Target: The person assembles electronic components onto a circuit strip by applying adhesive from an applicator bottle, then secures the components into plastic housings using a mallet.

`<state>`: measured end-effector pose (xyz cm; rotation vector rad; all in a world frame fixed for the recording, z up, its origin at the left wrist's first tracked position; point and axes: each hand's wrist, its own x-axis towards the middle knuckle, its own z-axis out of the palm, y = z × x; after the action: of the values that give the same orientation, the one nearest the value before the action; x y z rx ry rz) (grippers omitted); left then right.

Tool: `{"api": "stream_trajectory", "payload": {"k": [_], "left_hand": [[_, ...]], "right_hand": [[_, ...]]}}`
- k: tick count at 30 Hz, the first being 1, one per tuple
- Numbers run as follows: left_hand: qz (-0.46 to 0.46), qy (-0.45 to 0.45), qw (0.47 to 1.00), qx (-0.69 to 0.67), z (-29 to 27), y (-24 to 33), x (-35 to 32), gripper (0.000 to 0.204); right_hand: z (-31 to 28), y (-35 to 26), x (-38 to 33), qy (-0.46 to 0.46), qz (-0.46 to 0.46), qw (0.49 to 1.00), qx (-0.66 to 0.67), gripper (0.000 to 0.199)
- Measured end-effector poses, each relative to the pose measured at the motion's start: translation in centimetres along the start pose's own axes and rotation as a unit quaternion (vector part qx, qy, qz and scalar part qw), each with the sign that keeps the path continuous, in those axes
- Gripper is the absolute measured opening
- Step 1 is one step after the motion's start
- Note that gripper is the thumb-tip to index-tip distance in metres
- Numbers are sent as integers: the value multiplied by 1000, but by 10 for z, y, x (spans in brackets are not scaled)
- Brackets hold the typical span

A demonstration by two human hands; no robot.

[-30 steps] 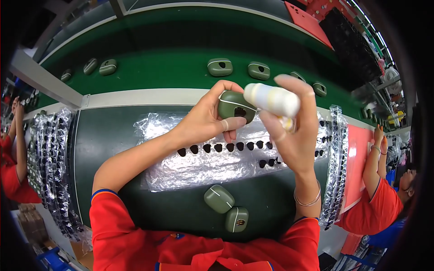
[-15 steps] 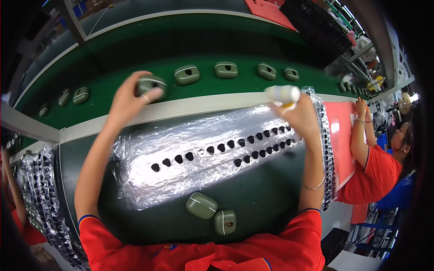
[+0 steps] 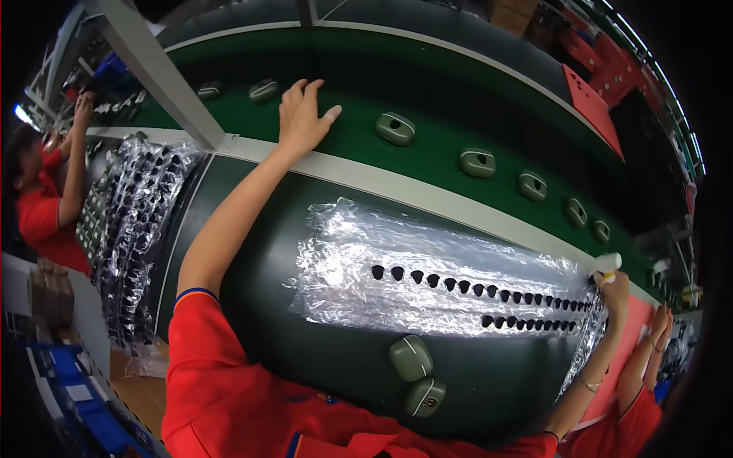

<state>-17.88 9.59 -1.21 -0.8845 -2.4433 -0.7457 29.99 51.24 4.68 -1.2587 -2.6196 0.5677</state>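
Observation:
My left hand [image 3: 304,122] hovers over the green conveyor belt [image 3: 347,141] with its fingers spread and nothing in them. To its right on the belt lies an olive-green rounded case [image 3: 395,128] with a black patch on its front; another green case [image 3: 263,91] lies just left of the fingertips. At the right, my right hand [image 3: 613,290] is closed around a small white bottle [image 3: 608,263] with a yellow part, near the end of a clear plastic sheet [image 3: 450,244]. Rows of black rounded pieces [image 3: 433,281] sit on that sheet.
Two green cases [image 3: 411,357] lie close together on the dark worktable [image 3: 336,366] near my body. A grey post [image 3: 156,72] rises left of my left arm. Plastic sheets with black pieces [image 3: 141,229] are heaped at the left. Co-workers in red sit on both sides.
My left hand has let go of the green case that it held over the belt, and its fingers have opened. The view has swung left. My right hand still holds the bottle.

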Motion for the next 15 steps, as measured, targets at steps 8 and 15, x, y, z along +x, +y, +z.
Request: {"api": "stream_trajectory", "payload": {"k": [8,15], "left_hand": [[-135,-141,979,63,-14,-16,12,80],[-144,-242,713,-643,-22,92,-11,69]], "right_hand": [[4,-89,-14,107,-11,979,173,24],[34,-229,-66,5,-97,942,321,23]]}}
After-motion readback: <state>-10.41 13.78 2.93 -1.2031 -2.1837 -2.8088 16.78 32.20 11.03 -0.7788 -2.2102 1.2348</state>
